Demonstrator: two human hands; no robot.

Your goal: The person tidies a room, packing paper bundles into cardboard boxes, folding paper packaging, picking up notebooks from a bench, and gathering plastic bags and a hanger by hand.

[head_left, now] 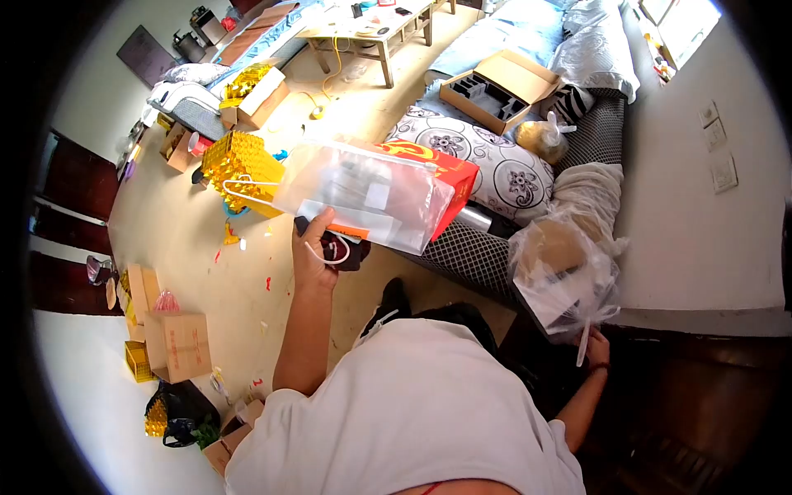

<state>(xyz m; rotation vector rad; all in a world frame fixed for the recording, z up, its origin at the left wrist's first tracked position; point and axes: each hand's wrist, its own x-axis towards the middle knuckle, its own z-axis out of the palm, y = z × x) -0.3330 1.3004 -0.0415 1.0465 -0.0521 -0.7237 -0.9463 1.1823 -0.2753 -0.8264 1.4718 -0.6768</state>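
My left hand (316,252) is closed on a clear plastic carrier bag (355,194) with white handles, its thumb on the near edge. A dark item and papers show through the plastic. A small black and dark-red object (351,254) sits against the same hand, partly hidden by the fingers. A red bag with yellow print (456,176) lies directly behind the clear one. Low on the right, my right hand (596,349) has its fingers curled at the knotted end of a crumpled clear plastic bag (569,268), which rests on the sofa's end with brown and white contents.
The dark sofa (466,260) carries a patterned cushion (487,148) and an open cardboard box (487,103). Gold foil decoration (235,161) stands on the floor to the left. A carton (180,342), a black bag (181,412) and paper scraps lie lower left. A low table (363,33) stands ahead.
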